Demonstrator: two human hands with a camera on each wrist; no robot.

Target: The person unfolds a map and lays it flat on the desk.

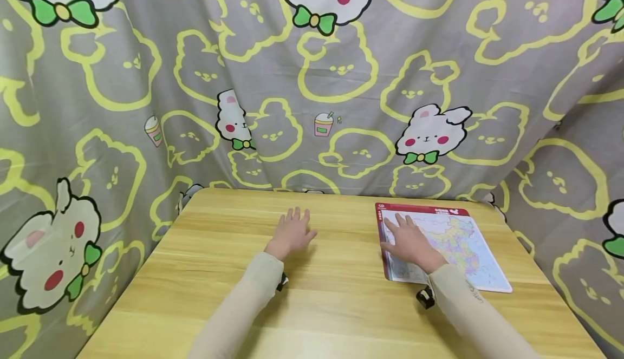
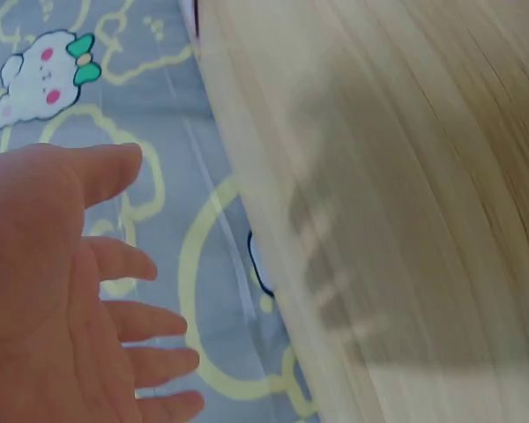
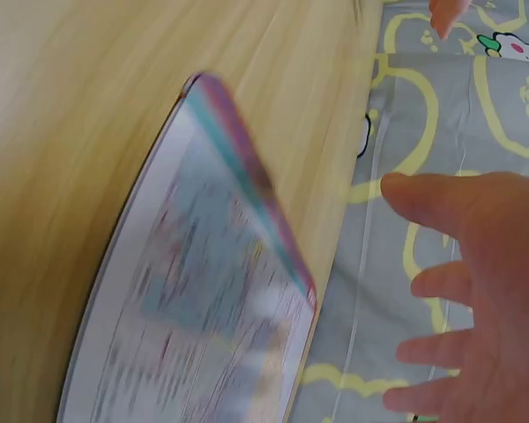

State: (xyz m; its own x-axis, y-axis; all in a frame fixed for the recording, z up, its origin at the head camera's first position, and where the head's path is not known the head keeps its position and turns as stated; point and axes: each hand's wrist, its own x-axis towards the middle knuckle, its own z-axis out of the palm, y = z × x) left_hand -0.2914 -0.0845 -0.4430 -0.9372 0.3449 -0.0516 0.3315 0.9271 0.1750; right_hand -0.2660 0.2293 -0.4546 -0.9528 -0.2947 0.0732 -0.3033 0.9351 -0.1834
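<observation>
A flat map board (image 1: 453, 245) with a red border and rounded corners lies on the right side of the wooden table (image 1: 161, 283). My right hand (image 1: 409, 242) is over the board's left part, fingers spread and holding nothing. In the right wrist view the board (image 3: 203, 264) looks blurred, below and beside the right hand (image 3: 502, 300). My left hand (image 1: 292, 234) reaches out over the middle of the table with its fingers extended, nothing in it. The left wrist view shows that left hand (image 2: 62, 300) apart from the tabletop, which carries its shadow.
A grey curtain (image 1: 273, 77) with yellow outlines and white cartoon animals hangs behind the table and at both sides. Small dark devices are worn under both wrists, such as the one (image 1: 426, 297) at the right sleeve.
</observation>
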